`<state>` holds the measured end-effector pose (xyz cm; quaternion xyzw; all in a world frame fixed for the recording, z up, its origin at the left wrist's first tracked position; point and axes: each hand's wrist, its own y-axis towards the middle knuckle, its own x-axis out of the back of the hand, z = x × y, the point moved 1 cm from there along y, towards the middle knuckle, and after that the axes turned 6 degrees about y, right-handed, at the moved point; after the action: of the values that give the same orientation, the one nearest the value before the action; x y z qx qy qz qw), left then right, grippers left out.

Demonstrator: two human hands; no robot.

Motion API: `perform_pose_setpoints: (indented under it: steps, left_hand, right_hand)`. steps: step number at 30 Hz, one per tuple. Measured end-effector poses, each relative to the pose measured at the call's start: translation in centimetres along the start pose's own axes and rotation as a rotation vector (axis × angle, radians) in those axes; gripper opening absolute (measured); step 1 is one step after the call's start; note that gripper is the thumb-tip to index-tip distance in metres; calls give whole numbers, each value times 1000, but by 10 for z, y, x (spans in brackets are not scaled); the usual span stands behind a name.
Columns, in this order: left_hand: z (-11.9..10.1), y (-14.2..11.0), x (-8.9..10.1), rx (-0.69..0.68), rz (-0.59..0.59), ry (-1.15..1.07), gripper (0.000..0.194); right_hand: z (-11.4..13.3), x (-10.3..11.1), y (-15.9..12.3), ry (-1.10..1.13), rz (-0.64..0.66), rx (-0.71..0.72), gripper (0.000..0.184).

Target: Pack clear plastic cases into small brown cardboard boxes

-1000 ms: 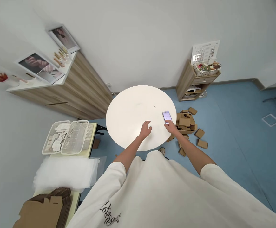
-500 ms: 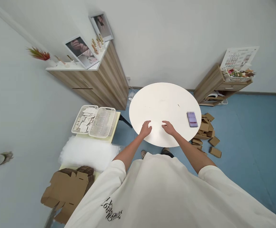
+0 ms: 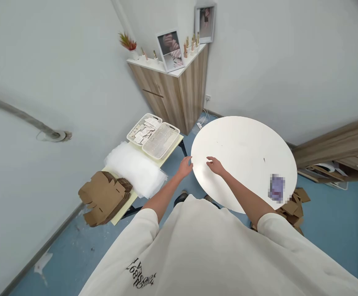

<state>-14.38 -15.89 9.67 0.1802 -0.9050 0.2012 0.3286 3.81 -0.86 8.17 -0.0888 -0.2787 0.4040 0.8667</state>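
My left hand (image 3: 185, 166) is held out at the left edge of the round white table (image 3: 237, 139), fingers apart and holding nothing. Over the left part of the tabletop is my right hand (image 3: 215, 165), also with nothing in it and its fingers spread. A phone (image 3: 277, 188), blurred into pixels, lies near the table's right edge, away from both hands. A small dark sliver (image 3: 264, 159) lies beyond it on the tabletop.
Left stands a side table (image 3: 134, 196) with white baskets (image 3: 161, 140), a stack of white translucent sheets (image 3: 134, 168) and flat cardboard boxes (image 3: 105, 197). A wooden cabinet (image 3: 169, 96) stands behind. Folded small boxes (image 3: 294, 209) lie on the floor at right.
My view and body have turned left, towards the side table. My right hand has come off the phone, which stays on the round table. Both hands stay empty.
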Motion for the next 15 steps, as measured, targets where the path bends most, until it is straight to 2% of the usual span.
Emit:
perform_pose_setpoints:
  steps: [5,11,15]
  left_hand:
    - [40,3,34,47,-67,0,48]
    - [96,28,91,-20,-157,35,45]
    - [134,44,128,-44,-165,138,48]
  right_hand:
    - [33,-43,33,-69,77,69,43]
    - [86,-111,83,-147,107,163,43]
    - [123,-156,114,-273,99,287,43]
